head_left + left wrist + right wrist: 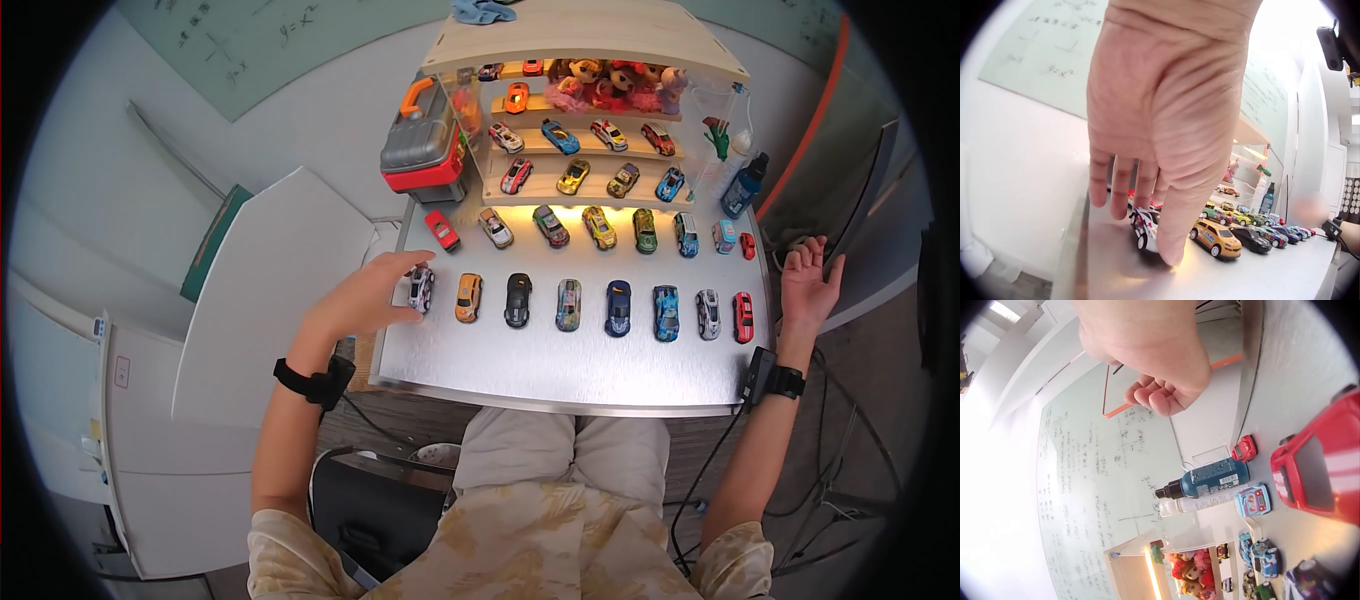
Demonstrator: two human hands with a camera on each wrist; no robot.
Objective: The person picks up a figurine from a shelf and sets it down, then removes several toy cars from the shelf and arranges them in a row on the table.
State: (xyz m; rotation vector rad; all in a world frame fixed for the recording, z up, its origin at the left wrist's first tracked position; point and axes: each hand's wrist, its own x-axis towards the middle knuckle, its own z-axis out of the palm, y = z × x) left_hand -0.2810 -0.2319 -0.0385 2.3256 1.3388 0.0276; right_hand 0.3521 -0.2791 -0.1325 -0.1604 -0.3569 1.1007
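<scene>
A white car (421,289) is pinched at the left end of the front row on a silver table (560,375), seen here as I follow from afar through the worn cameras. The left hand (365,295) spans it, thumb at one end and fingertips at the other, the gap between them no wider than the car is long. I cannot tell whether all its wheels touch the surface.

Just beside it stands an orange car (468,298), then a black car (518,300), a multicoloured car (569,305), a navy car (619,308), a light-blue car (666,313), a silver car (708,314) and a red car (743,317), spaced apart in a line. Behind them I count a second row of eight, from a plain red coupe (441,230) to a pale-blue van (724,236) and a tiny red car (748,246).

Farther back, a lit wooden shelf (590,45) bears more cars on its steps, with dolls (620,88) at upper right and a blue cloth (483,11) on top. A toolbox (420,150) with an orange handle flanks it on the left, a dark-blue bottle (745,186) on the right.

Beyond the table's right edge, I see the right hand (810,285) palm up, fingers loosely bent, holding nothing. A whiteboard (1079,481) with handwriting hangs behind.
</scene>
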